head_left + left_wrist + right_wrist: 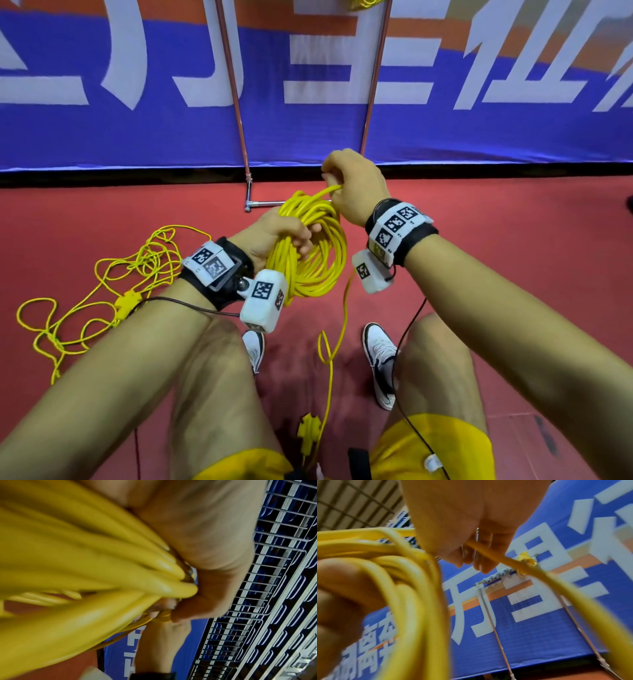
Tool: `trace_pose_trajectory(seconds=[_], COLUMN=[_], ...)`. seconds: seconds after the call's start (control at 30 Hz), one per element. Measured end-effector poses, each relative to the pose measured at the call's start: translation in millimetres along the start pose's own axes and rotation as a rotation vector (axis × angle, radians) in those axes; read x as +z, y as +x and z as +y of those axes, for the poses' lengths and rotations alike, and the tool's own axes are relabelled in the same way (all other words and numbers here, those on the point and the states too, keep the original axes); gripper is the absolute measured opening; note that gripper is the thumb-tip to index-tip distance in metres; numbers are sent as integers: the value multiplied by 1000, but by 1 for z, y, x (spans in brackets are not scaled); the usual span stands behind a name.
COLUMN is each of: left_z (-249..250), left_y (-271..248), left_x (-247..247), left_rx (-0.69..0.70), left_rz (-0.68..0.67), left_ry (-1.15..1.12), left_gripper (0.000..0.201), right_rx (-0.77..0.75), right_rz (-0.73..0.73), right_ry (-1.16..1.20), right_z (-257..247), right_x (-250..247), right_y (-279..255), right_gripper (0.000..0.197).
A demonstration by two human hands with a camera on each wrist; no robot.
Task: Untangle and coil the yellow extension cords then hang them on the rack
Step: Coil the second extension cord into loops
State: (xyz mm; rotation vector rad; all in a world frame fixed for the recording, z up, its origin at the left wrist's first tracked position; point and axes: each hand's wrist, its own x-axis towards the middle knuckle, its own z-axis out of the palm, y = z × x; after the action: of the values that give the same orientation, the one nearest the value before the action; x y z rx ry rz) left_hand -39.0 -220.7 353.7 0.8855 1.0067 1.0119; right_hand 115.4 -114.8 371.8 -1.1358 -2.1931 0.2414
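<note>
Forearms and knees fill the near field of the head view; I am crouched on the red floor [513,240], facing a blue banner [137,137].

Rack [236,102]: two thin metal uprights against the banner, foot bar on the floor just beyond my hands. One yellow bundle [359,4] already hangs at its top edge, mostly out of frame.

Second extension cord [102,291]: loose tangle on the floor to my left, connector block in its midst. Untouched, well apart from the rack.

Coil [318,260]: many loops, held upright between my knees. Left hand [284,236] has fingers curled round the gathered strands at the top, so the loops stay stacked while more is added.

Right hand [356,185]: closed round a single strand [489,553] just above the coil, laying it on as the next loop.

Free tail [334,342]: drops from the coil to a yellow plug [310,433] on the floor between my shoes. Judgement: few turns left on this cord; hanging follows, then the tangle.
</note>
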Motion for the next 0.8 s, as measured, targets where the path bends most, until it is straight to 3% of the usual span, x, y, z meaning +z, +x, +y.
trace_pose_trajectory(seconds=[0.13, 0.23, 0.33, 0.43, 0.5, 0.6, 0.7, 0.8], left_z=[9, 20, 29, 36, 41, 51, 58, 57], left_y=[-6, -5, 0, 8, 13, 15, 18, 29], left_x=[-10, -13, -7, -1, 1, 0, -11, -28], left_rx=[15, 24, 83, 150, 199, 315, 413, 461], left_rz=[-37, -93, -94, -74, -1, 145, 277, 411], left_ry=[-151, -247, -356, -507, -558, -601, -614, -559], left_gripper=[34, 56, 54, 44, 32, 6, 17, 22], right_rx=[132, 295, 313, 303, 347, 539, 558, 465], right_rz=[-217, -194, -189, -359, -422, -465, -501, -517], right_ry=[-62, 96, 284, 346, 393, 581, 590, 510], right_z=[33, 45, 38, 23, 15, 11, 21, 23], right_x=[9, 22, 37, 49, 59, 76, 82, 74], right_y=[-1, -11, -19, -33, -44, -63, -77, -82], right_gripper=[18, 14, 31, 40, 34, 31, 33, 33])
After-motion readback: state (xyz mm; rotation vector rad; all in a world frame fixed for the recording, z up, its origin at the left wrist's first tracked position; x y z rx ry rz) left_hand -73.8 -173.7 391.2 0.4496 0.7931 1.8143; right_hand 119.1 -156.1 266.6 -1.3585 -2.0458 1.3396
